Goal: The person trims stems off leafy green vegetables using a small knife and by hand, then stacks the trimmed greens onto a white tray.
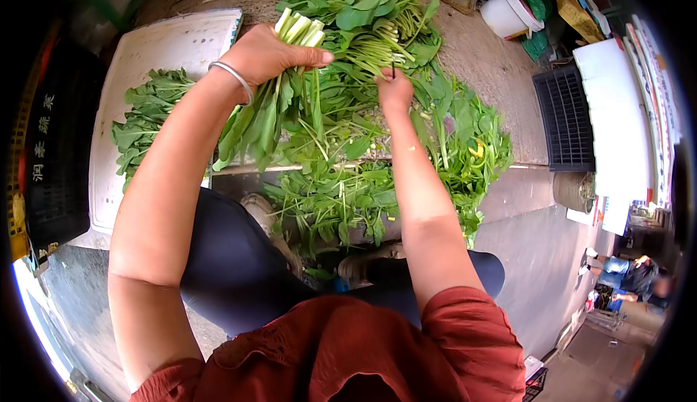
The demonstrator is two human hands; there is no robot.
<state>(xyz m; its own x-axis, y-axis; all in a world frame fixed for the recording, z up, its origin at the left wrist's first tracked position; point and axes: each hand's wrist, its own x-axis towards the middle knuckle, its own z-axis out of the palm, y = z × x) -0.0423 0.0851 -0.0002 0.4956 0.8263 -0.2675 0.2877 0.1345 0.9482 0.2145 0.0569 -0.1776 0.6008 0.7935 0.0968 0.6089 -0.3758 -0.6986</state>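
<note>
My left hand (265,55) is closed around a bunch of leafy greens (250,130), its pale cut stem ends up and the leaves hanging below. A metal bangle circles that wrist. My right hand (396,91) is at the stems of the heap of leafy greens (370,10), fingers closed. A small dark, narrow thing shows at these fingers; its kind is too small to make out. Loose leaves and trimmings (341,191) lie below both hands and between my feet. More greens (149,115) rest on a white foam board or lid (170,42) at the left.
Black crates stand at the left edge (62,148) and at the right (565,119). A white bucket (508,13) sits at the upper right, near white foam panels (617,104). A person (632,278) is seated far off at the right. A ground ledge runs across below the heap.
</note>
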